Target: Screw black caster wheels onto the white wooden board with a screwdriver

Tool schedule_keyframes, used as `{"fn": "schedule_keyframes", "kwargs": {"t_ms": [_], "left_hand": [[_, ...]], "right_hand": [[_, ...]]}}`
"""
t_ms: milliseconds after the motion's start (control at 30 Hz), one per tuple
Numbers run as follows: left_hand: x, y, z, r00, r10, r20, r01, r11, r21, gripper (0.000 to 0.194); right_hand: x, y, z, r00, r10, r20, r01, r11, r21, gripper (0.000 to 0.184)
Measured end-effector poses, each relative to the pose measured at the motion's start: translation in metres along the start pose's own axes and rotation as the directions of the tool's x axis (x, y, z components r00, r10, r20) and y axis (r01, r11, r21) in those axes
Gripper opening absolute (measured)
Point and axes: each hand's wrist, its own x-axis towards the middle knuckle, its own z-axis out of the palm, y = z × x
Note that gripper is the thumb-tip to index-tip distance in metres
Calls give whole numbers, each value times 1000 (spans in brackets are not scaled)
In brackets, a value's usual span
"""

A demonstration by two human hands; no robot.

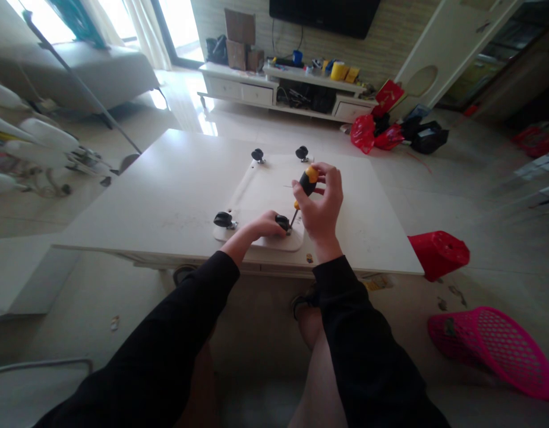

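Observation:
A white board (256, 196) with rounded corners lies flat on the white table, with black caster wheels standing up at its corners. My left hand (266, 225) grips the near right caster wheel (282, 223). In my right hand (322, 205) is a screwdriver (308, 180) with a black and yellow handle, its shaft slanting down to the metal plate at that caster's base. Whether the tip sits in a screw head is too small to tell. The near left caster (223, 219) and the two far casters, left (257, 155) and right (302, 153), are untouched.
The white table (167, 178) spreads around the board. To its right are a red bucket (439, 254) and a pink mesh basket (492, 345) on the floor. A low TV cabinet (239, 89) stands beyond, with red and black bags (363, 134) beside it.

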Motion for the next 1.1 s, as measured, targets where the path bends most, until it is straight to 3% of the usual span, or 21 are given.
{"fn": "schedule_keyframes", "kwargs": {"t_ms": [300,433,600,733,933,1100], "left_hand": [[0,-1,-1,1000,-11,17,12,999,-32,42],[0,-1,0,1000,-9,29,11,998,-56,42],[0,-1,0,1000,-28,-2,28,999,-47,42],[0,-1,0,999,-20,28,22,998,-64,43],[1,-1,1,999,-38,8,39,999,-35,42],[2,-2,1,1000,-28,10,28,999,-36,44]], "right_hand": [[-1,5,2,999,-38,32,36,997,64,41],[-1,0,1,1000,3,8,-3,1000,30,34],[-1,-2,1,1000,16,20,-18,998,56,41],[0,-4,0,1000,1,-15,-1,1000,29,31],[0,-4,-2,999,31,32,-33,997,76,39],[0,-5,-2,1000,2,-14,-2,1000,20,29]]}}
